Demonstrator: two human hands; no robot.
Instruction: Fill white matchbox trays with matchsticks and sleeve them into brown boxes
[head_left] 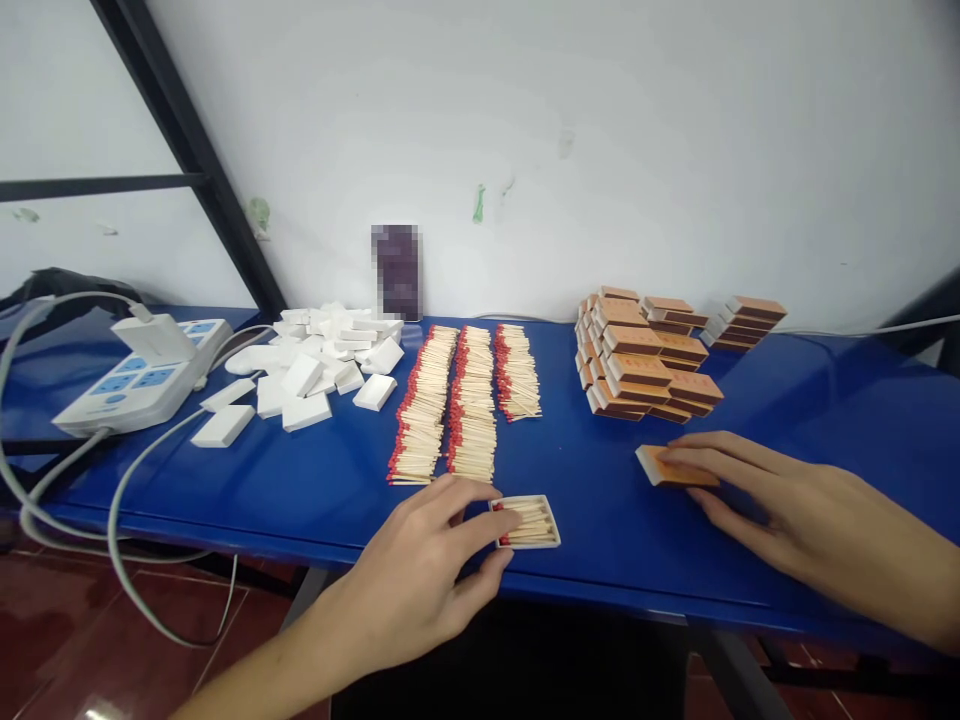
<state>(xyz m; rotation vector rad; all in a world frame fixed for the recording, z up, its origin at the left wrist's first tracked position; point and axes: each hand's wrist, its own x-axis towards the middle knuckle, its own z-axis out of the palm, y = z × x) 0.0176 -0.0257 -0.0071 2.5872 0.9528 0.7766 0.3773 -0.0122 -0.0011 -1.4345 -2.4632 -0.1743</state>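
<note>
My left hand (424,570) rests at the near edge of the blue table (300,490), its thumb and fingers closed round the left end of a white matchbox tray (529,523) filled with red-tipped matches. My right hand (787,510) lies over an orange matchbox sleeve (664,467), fingers pinching its right end against the table. Three rows of loose matches (469,400) lie just beyond my left hand.
A heap of empty white trays (322,365) sits at the left. Stacked orange matchboxes (645,360) stand at the back right, with a smaller stack (746,322) behind. A white power strip (142,375) with grey cables lies far left. A dark blurred object (397,270) leans on the wall.
</note>
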